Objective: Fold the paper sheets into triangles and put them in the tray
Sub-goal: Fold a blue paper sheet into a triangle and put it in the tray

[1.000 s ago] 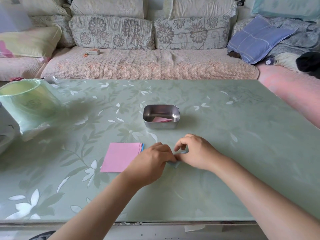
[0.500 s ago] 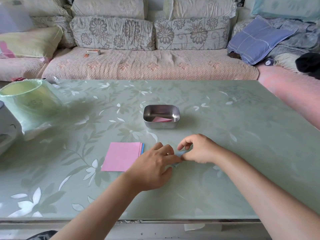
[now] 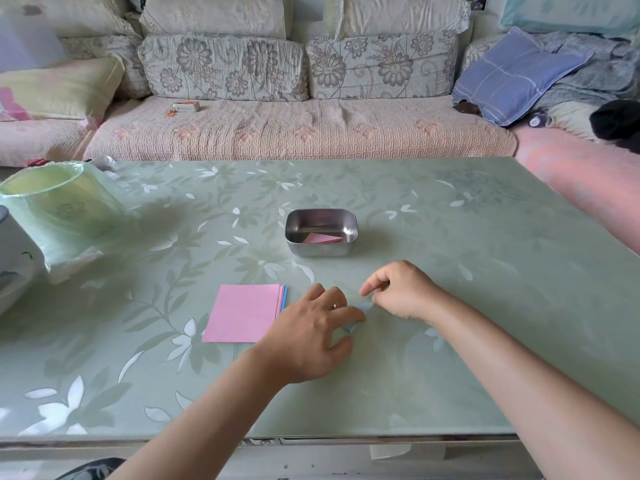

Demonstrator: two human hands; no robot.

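A small light-blue paper sheet lies on the table between my hands, mostly hidden by them. My left hand rests flat over its near part, fingers pressing it down. My right hand pinches its far right corner with curled fingers. A stack of square sheets, pink on top with a blue edge showing, lies just left of my left hand. The steel tray stands beyond, holding a folded pink triangle.
A green plastic-lined bin and a white object stand at the table's left edge. A sofa with cushions runs behind the table. The table's near edge is close below my forearms.
My left hand has flattened and slid slightly toward me over the blue sheet. My right hand shifted a little right and away, still pinching the paper.
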